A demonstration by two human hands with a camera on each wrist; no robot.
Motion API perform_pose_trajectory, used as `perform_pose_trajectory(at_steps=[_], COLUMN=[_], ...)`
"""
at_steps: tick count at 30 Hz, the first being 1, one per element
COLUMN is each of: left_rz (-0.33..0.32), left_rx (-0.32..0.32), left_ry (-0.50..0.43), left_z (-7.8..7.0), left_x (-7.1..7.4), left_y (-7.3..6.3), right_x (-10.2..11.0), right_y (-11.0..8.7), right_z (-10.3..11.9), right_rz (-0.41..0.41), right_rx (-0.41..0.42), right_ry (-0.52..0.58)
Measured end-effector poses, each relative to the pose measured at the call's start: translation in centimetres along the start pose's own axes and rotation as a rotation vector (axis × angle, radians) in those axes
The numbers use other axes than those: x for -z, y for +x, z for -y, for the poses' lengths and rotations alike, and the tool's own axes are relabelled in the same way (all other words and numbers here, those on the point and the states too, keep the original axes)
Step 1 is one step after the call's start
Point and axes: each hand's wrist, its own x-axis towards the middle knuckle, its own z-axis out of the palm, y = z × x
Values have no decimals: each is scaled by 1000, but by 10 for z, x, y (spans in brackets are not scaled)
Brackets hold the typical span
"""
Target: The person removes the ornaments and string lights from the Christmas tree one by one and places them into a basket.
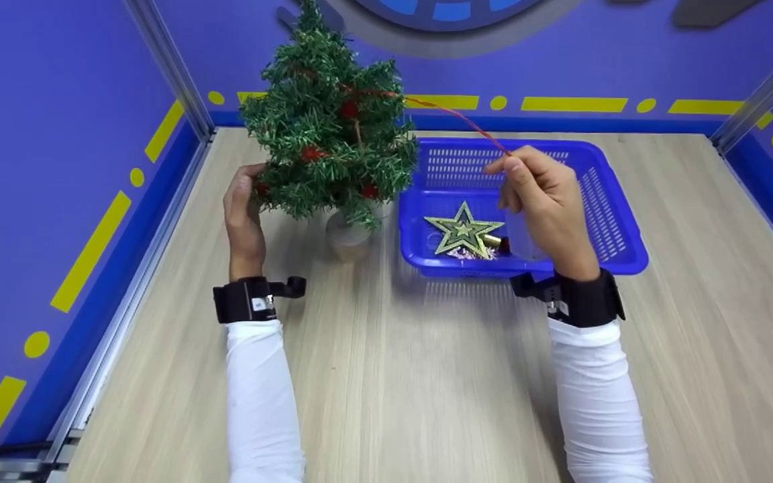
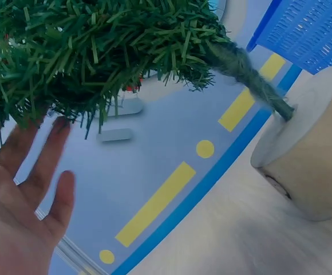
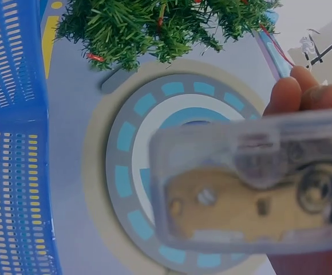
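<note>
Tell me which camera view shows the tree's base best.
The left wrist view: the base appears large, with the trunk entering its top. The head view shows it smaller, under the branches; the right wrist view doesn't show it.

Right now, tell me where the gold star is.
In the head view, the gold star lies in the near left part of the blue basket, next to shiny pink bits, right of the green tree.

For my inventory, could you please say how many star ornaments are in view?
1: the star lies in the basket, toward its near left corner. Others could be hidden beneath it.
</note>
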Motion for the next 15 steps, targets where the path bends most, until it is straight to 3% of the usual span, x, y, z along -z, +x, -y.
perform_pose_trajectory(at_steps=[7,9,12,15], left_rz=[-105,-134,-189,-166], left_rx=[-92,-92,-32,69], left_ry=[-70,-85,-46,47], left_z=[-1,-1,-2,-1], left_x=[-1,-2,-1,1], left_y=[0,1,3,3], right_x=[1,0,-1,-4], right_y=[3,3,2,1], right_z=[-7,-7,-5,1], right_rz=[-42,-46,-39,-23], right_rx=[-41,-57,-64,-45], right_ry=[-97,-122,-151,-155])
